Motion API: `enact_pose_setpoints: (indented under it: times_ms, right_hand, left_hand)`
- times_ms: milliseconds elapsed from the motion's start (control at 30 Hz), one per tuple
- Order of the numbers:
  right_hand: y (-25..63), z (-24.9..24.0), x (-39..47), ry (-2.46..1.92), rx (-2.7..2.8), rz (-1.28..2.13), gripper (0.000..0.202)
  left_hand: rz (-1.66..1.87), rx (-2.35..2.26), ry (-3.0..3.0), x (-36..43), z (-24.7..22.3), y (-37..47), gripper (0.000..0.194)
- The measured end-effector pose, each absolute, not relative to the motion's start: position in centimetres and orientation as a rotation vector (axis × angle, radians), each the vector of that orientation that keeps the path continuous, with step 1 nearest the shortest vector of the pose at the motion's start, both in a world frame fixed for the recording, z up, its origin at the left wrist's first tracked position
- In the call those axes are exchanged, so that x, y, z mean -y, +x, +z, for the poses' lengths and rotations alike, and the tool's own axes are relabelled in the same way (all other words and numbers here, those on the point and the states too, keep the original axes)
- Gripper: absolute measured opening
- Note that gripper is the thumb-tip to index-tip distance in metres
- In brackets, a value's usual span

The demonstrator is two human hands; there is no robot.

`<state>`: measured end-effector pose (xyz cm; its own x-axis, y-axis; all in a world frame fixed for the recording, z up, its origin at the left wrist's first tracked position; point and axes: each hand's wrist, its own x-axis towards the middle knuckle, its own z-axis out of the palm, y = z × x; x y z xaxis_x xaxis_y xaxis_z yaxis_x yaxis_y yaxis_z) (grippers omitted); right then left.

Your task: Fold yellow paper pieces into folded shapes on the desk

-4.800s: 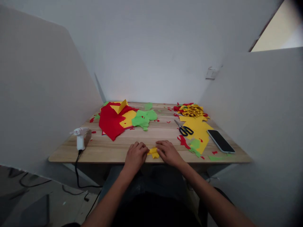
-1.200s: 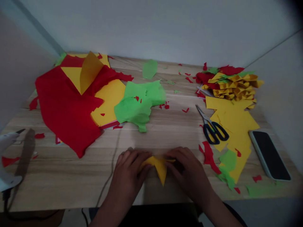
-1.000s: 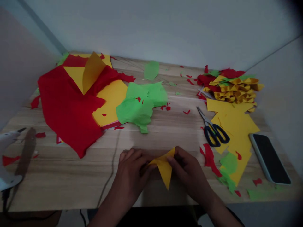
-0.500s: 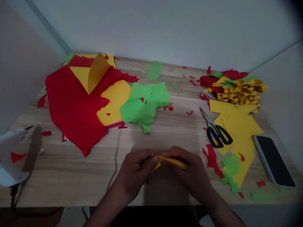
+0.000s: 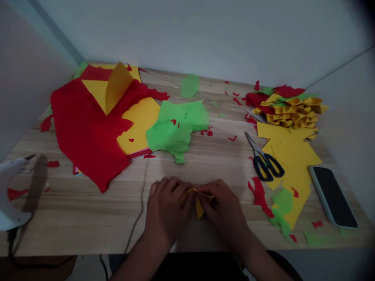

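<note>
A small piece of yellow paper (image 5: 199, 208) is held between my two hands, low over the front of the table. My left hand (image 5: 169, 205) pinches its left side, fingers curled over the top. On the other side my right hand (image 5: 224, 207) grips the paper between thumb and fingers. The paper looks folded, with one pointed flap hanging down between the hands; much of it is hidden by my fingers. Dark-handled scissors (image 5: 265, 160) lie to the right of my right hand, partly on yellow paper sheets (image 5: 295, 156).
Red paper (image 5: 90, 136), yellow sheets and torn green paper (image 5: 172, 130) cover the left and middle. A white glue gun (image 5: 13, 195) with a cord stands at left. Folded yellow pieces (image 5: 295, 111) are piled at back right. A phone (image 5: 334, 197) lies at right, amid red scraps.
My left hand has turned over more, its back now facing up. The yellow paper has shifted in my fingers, and a flap now points down. The view has moved slightly.
</note>
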<state>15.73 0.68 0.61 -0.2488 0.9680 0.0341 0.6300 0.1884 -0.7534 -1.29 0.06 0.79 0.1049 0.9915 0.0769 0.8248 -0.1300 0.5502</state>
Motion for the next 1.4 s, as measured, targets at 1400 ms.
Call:
enact_pose_setpoints:
  times_ms: [1400]
  right_hand:
    - [19.8,-0.7,-0.9,-0.984,2.597,0.365,0.037]
  left_hand:
    - [0.582,-1.568,2.287,1.5,-0.7,-2.4,0.032]
